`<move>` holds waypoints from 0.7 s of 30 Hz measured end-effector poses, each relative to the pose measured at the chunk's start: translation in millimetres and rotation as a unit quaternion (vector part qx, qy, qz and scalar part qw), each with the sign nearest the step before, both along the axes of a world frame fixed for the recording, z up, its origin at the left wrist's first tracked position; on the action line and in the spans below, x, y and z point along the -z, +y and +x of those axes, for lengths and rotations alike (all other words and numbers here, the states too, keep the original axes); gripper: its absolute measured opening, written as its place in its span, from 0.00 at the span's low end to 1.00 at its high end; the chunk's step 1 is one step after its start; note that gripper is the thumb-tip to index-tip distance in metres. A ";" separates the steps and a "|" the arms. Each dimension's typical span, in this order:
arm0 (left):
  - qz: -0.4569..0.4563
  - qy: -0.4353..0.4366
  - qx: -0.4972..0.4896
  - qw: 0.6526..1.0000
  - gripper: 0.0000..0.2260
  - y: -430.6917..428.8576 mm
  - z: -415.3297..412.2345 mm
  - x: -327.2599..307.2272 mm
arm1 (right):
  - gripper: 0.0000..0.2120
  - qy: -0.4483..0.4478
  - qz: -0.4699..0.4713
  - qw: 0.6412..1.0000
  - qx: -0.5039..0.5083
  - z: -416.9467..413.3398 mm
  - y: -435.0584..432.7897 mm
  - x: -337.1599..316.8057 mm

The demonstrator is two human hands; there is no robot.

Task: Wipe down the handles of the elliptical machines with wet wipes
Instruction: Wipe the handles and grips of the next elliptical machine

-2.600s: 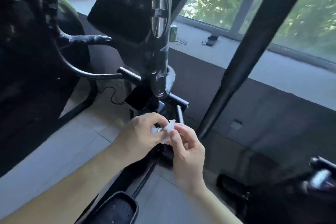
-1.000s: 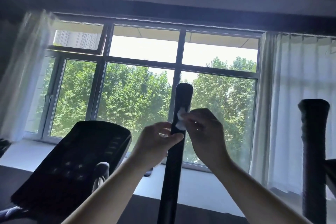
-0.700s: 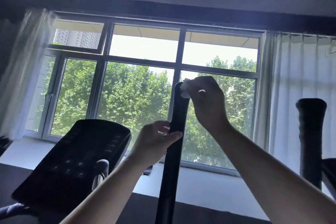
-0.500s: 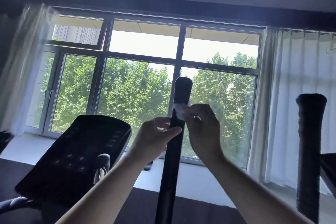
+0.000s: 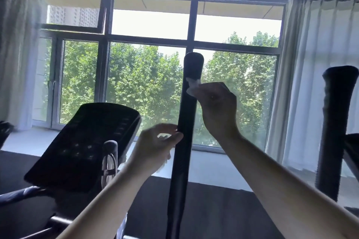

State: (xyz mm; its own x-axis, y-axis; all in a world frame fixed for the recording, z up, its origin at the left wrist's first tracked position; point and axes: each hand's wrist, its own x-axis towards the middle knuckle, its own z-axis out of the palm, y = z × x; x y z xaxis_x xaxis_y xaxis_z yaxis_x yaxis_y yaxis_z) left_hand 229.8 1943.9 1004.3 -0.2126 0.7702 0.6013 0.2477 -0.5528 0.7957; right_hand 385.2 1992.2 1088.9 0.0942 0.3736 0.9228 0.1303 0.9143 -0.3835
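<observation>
We see open air on both sides of the tall black padded handle (image 5: 186, 122) near its top. Left of it, lower down, the slanted black console panel (image 5: 85, 145) blocks the way. To the right, a broad gap runs to the second black ribbed handle (image 5: 334, 132). Our hands, left (image 5: 155, 149) and right (image 5: 215, 106), flank the pole.

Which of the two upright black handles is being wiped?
The middle handle: the right hand presses a white wipe against it. The far-right handle stands untouched.
</observation>
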 end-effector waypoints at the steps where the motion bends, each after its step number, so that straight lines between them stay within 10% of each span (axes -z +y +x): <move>1: 0.001 0.000 0.001 1.000 0.07 0.4 0.1 2.9 | 0.06 0.000 -0.005 1.000 -0.004 1.4 1.8 11.0; 12: 0.017 -0.008 0.005 1.000 0.05 -1.2 1.9 34.7 | 0.08 -0.112 -0.079 0.990 -0.018 19.6 -11.0 162.7; 21: -0.036 -0.020 0.005 0.999 0.06 -12.5 1.6 81.8 | 0.05 -0.068 -0.036 0.996 -0.043 9.1 -11.1 125.7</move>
